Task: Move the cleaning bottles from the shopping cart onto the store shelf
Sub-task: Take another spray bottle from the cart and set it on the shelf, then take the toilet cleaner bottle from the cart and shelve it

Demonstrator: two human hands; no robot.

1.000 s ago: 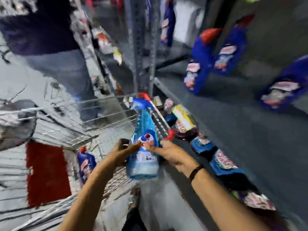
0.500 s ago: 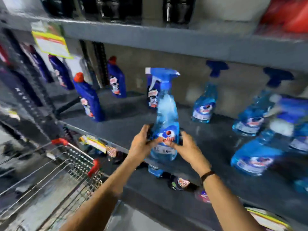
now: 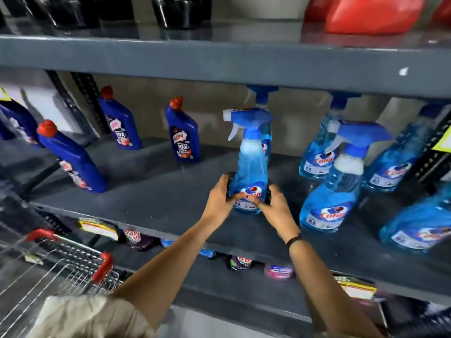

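Note:
A light blue spray bottle (image 3: 250,164) with a blue trigger head stands upright on the grey middle shelf (image 3: 156,203). My left hand (image 3: 220,198) grips its base from the left and my right hand (image 3: 274,206) grips it from the right, thumbs meeting on the label. Several matching spray bottles (image 3: 332,191) stand to its right. Dark blue bottles with red caps (image 3: 181,134) stand at the left and back of the same shelf. The wire shopping cart (image 3: 73,262) with red corners is at the lower left.
The upper shelf (image 3: 219,57) overhangs close above the spray heads, with dark bottles and red containers on it. A lower shelf (image 3: 219,276) holds dark pouches and yellow price tags. Bare shelf surface lies between the held bottle and the dark blue bottles.
The view has swung from the cart up to the shelf. Both hands have carried the spray bottle forward and set its base down on the middle shelf.

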